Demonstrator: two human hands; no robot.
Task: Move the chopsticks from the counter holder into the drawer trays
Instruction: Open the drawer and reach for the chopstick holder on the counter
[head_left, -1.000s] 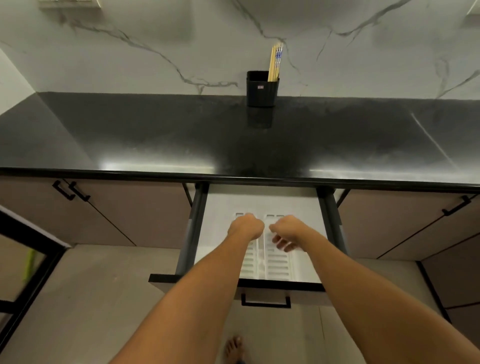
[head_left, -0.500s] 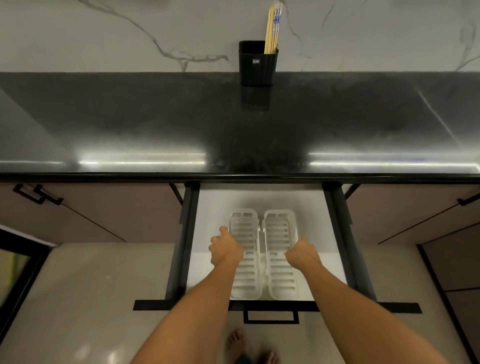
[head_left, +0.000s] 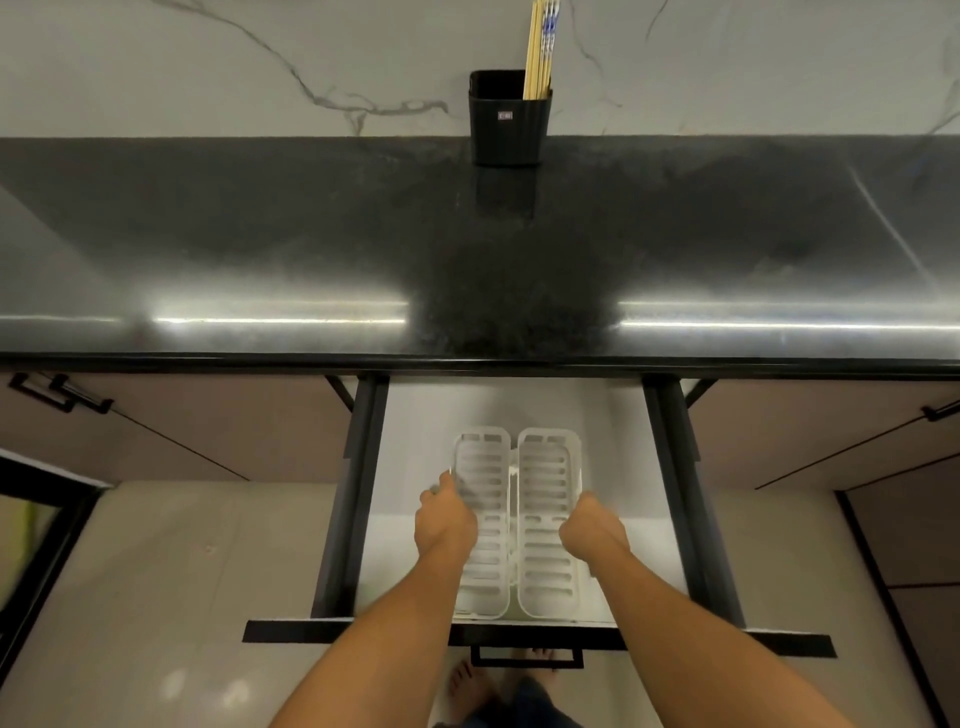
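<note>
Black polished stone worktop (head_left: 311, 244), speckled, with two glare streaks along its front edge. At its back edge, against the veined marble wall (head_left: 208, 62), stands the black ribbed plastic holder (head_left: 505, 122), square-mouthed and upright. Pale wooden chopsticks (head_left: 540, 47) lean in its right corner, long axis near vertical, tops cut off by the frame, some with blue printing near the upper ends.

Below the front edge the drawer (head_left: 623, 467) is pulled out, white floor, dark metal side rails. Two white slotted plastic trays (head_left: 545, 519) lie side by side and touching, long axis running front to back. Both trays hold nothing yet.

My left hand (head_left: 445, 525) curls on the outer rim of the left tray, fingers blurred, so I cannot say whether it grips. My right hand (head_left: 592, 532) is fisted at the outer rim of the right tray; fingers hidden under the knuckles, grip unclear.

Key relation: the chopsticks lie straight ahead and up from both hands, across the full depth of the worktop. They sit slightly right of centre, so I judge my right hand marginally nearer. The sticks must turn from vertical to lie along the trays.
</note>
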